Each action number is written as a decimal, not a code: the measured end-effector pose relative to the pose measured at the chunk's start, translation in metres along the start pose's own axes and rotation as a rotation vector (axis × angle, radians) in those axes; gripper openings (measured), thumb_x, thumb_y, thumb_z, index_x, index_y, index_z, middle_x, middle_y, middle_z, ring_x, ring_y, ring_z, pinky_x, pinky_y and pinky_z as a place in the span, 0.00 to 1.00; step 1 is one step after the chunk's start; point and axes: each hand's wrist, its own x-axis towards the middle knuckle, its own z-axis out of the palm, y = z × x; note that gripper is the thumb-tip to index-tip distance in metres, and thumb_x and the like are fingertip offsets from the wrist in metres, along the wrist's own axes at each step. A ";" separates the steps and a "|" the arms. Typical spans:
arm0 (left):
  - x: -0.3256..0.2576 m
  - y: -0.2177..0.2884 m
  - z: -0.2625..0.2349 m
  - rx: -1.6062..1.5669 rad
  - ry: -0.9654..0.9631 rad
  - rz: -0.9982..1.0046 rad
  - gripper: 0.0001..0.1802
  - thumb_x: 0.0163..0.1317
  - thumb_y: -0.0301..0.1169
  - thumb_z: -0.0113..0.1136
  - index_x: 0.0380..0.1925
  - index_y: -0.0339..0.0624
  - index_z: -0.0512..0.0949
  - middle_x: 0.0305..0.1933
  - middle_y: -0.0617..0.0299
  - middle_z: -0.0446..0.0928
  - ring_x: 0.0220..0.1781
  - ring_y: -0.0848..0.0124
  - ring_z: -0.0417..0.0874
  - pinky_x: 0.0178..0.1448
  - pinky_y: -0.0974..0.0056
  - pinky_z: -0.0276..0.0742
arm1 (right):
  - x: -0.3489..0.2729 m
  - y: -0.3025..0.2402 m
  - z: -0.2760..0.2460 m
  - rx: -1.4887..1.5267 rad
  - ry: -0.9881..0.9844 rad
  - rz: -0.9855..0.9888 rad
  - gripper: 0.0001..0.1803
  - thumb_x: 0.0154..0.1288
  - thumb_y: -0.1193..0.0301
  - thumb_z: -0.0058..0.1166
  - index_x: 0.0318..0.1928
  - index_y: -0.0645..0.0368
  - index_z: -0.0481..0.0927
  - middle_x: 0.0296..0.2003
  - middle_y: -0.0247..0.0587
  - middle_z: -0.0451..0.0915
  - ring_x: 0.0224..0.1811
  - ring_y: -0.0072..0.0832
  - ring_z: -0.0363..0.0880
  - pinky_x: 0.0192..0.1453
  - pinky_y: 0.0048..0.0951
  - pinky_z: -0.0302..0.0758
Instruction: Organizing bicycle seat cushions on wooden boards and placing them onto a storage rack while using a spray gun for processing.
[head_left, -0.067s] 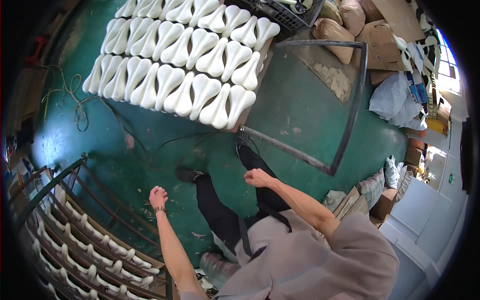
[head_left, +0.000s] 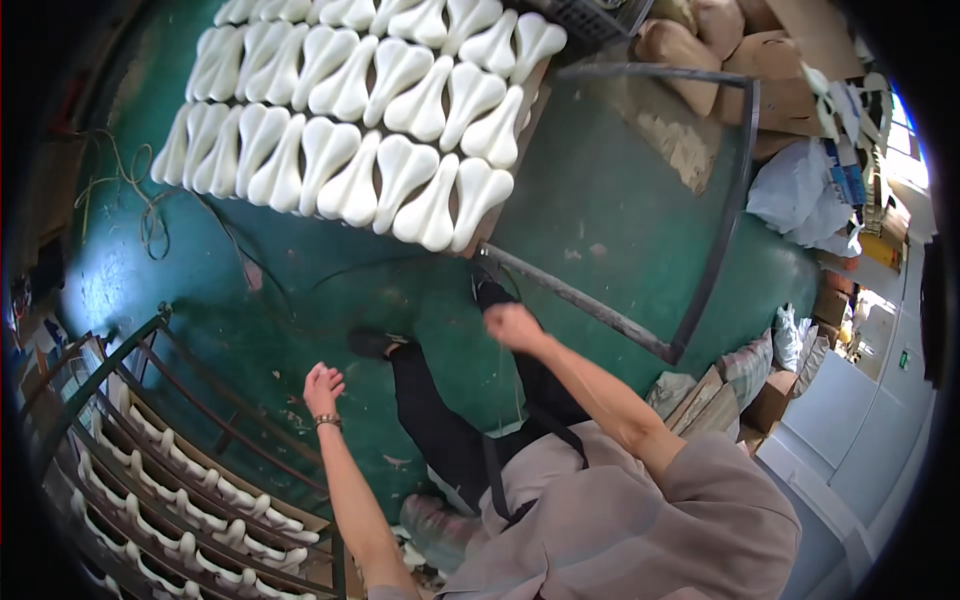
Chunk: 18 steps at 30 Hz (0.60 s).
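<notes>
My left hand (head_left: 323, 390), with a bracelet on its wrist, is held over the green floor with its fingers loosely bent and nothing visible in it. My right hand (head_left: 512, 326) is in front of my dark trousers, its fingers curled in and blurred by motion; I see no object in it. Neither hand touches anything that I can make out. Ahead, smooth white moulded pieces (head_left: 345, 185), each flaring from a narrow neck to two rounded lobes, lie packed in rows on a raised board. My left hand is nearest a dark metal rack (head_left: 110, 370) holding more white pieces (head_left: 185, 500).
A dark metal frame (head_left: 575, 295) extends from the board's right side just above the floor. A cable (head_left: 225, 230) lies loosely on the floor. Cardboard (head_left: 785, 60), a white plastic bag (head_left: 795, 190) and a black crate (head_left: 590, 18) stand at the far right; filled sacks (head_left: 745, 365) lie nearer.
The board with white pieces has shifted up and left in view. My right hand has risen slightly and blurred; my left hand has moved slightly up and right.
</notes>
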 end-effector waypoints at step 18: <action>0.125 -0.087 0.492 -0.999 -0.153 -0.279 0.18 0.76 0.39 0.53 0.61 0.45 0.72 0.62 0.58 0.77 0.67 0.59 0.77 0.74 0.42 0.67 | 0.522 0.270 -0.237 0.537 0.772 0.236 0.18 0.62 0.72 0.53 0.51 0.63 0.84 0.42 0.44 0.85 0.45 0.35 0.83 0.42 0.36 0.82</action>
